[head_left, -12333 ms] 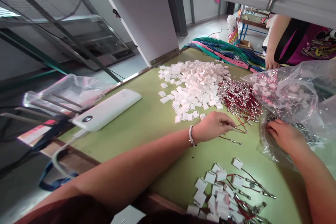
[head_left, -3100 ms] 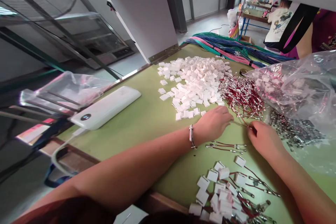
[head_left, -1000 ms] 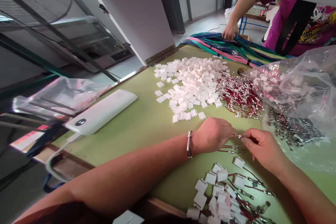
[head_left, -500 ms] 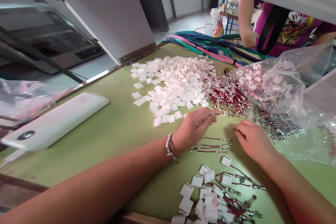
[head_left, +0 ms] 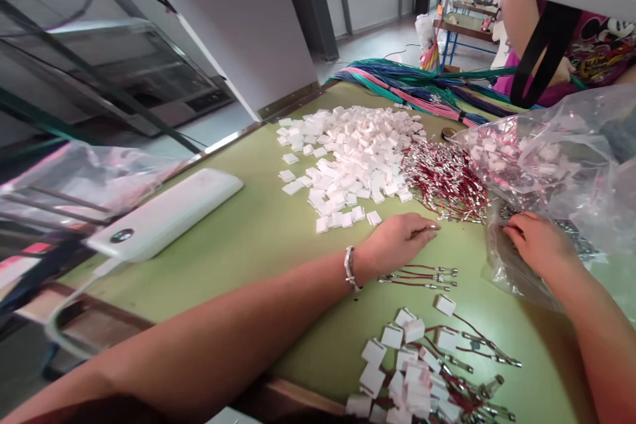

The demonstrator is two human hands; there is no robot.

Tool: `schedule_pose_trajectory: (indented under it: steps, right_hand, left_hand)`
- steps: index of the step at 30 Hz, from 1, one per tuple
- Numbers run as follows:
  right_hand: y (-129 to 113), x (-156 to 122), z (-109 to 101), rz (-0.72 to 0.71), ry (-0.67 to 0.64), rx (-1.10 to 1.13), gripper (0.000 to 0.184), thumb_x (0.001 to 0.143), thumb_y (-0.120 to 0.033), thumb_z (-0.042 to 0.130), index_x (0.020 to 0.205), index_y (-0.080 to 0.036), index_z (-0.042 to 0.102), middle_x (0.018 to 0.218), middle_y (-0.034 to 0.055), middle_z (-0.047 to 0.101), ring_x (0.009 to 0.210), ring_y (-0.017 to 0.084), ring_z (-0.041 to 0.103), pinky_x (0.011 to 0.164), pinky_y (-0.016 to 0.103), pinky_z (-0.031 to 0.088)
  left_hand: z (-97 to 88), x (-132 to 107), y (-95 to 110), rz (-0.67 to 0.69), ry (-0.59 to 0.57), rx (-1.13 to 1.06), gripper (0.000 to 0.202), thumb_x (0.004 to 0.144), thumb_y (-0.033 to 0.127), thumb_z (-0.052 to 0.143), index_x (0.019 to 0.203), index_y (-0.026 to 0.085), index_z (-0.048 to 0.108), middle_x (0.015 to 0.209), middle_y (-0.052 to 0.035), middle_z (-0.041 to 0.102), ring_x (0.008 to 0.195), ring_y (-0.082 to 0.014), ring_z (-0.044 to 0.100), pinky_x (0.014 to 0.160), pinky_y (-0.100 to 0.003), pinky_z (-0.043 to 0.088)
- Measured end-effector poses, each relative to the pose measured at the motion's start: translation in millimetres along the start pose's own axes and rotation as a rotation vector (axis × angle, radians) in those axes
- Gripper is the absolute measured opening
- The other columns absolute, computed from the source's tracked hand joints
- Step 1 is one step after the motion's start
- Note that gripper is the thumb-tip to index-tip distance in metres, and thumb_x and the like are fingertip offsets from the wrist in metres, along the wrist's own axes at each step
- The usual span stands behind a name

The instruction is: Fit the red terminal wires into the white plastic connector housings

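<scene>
My left hand (head_left: 405,240) is closed in a pinch over the table, just above a row of several short red wires (head_left: 422,276) with metal terminals; what its fingertips hold is too small to make out. My right hand (head_left: 541,245) reaches onto a clear plastic bag (head_left: 501,265), fingers drawn together beside a pile of dark terminal wires (head_left: 579,238) that it partly covers. Anything in those fingers is hidden. Between the hands, further back, lies a heap of red terminal wires (head_left: 447,179). Nearer me are white connector housings (head_left: 410,361), some with red wires inserted.
Loose white housings (head_left: 358,152) spread across the green table (head_left: 223,285). A long white device (head_left: 169,215) with a cable sits at left. Wire bundles (head_left: 422,89), a tape roll (head_left: 448,134) and a bag of parts (head_left: 527,152) lie behind. Another person (head_left: 601,46) stands across the table.
My right hand has moved right, from above the bare table onto the plastic bag by the dark wires. My left hand stays pinched near the wire row. The view has shifted left.
</scene>
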State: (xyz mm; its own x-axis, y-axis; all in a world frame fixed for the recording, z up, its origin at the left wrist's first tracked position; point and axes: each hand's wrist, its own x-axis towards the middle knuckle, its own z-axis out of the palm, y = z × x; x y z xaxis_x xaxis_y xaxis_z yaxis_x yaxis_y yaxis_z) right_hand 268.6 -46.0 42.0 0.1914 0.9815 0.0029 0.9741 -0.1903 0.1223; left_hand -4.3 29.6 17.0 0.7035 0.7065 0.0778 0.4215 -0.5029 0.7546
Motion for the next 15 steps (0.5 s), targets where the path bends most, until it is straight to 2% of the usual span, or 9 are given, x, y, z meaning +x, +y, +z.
schedule_pose_trajectory:
  steps: [2,4,6,8,11,15]
  right_hand:
    - [-7.9,-4.7,-3.7,0.006,0.099,0.044,0.018,0.087,-0.029,0.05,0.084,-0.02,0.064,0.077,0.006,0.066,0.061,0.02,0.057,0.053,0.03,0.032]
    - [-23.8,-12.4,-7.2,-0.056,0.172,0.179,0.017,0.087,-0.03,0.05,0.084,-0.021,0.063,0.066,0.0031,0.065,0.053,0.018,0.055,0.051,0.029,0.033]
    - [-45.9,-22.0,-8.8,-0.258,0.202,0.417,0.017,0.089,-0.029,0.048,0.085,-0.021,0.063,0.069,0.0016,0.067,0.056,0.016,0.057,0.055,0.028,0.04]
    - [-68.3,-30.5,-7.5,-0.386,0.267,0.604,0.016,0.09,-0.027,0.048,0.086,-0.021,0.062,0.076,0.002,0.069,0.064,0.015,0.062,0.061,0.026,0.044]
    - [-89.9,-36.6,-2.4,-0.406,0.327,0.721,0.015,0.09,-0.023,0.048,0.087,-0.02,0.063,0.078,0.0024,0.07,0.068,0.014,0.063,0.063,0.025,0.046]
    - [-91.5,-35.2,-1.4,-0.388,0.301,0.784,0.015,0.089,-0.021,0.049,0.086,-0.019,0.064,0.075,0.0014,0.07,0.065,0.013,0.062,0.06,0.024,0.046]
  left_hand:
    - [-0.8,-1.0,3.8,0.023,-0.018,0.042,0.029,0.091,0.031,0.046,0.103,0.018,0.068,0.094,-0.0054,0.069,0.084,-0.0162,0.063,0.077,-0.028,0.05]
    - [-1.5,-1.9,7.8,0.046,-0.048,0.08,0.031,0.094,0.032,0.04,0.102,0.018,0.067,0.094,-0.0055,0.069,0.085,-0.0163,0.063,0.077,-0.028,0.049]
    - [-1.7,-2.7,10.8,0.034,-0.076,0.12,0.035,0.097,0.032,0.034,0.098,0.017,0.066,0.091,-0.0055,0.068,0.082,-0.0161,0.062,0.075,-0.028,0.048]
    - [-1.2,-3.6,12.7,0.007,-0.106,0.164,0.034,0.098,0.033,0.034,0.095,0.018,0.065,0.087,-0.0044,0.068,0.077,-0.0157,0.061,0.071,-0.027,0.047]
    - [-0.5,-5.1,14.3,0.012,-0.155,0.184,0.032,0.098,0.033,0.034,0.095,0.019,0.063,0.083,-0.0016,0.067,0.072,-0.0133,0.059,0.066,-0.025,0.044]
    - [-2.7,-6.1,16.5,0.065,-0.195,0.224,0.034,0.1,0.034,0.03,0.093,0.019,0.061,0.076,0.0006,0.063,0.065,-0.0107,0.054,0.06,-0.022,0.039]
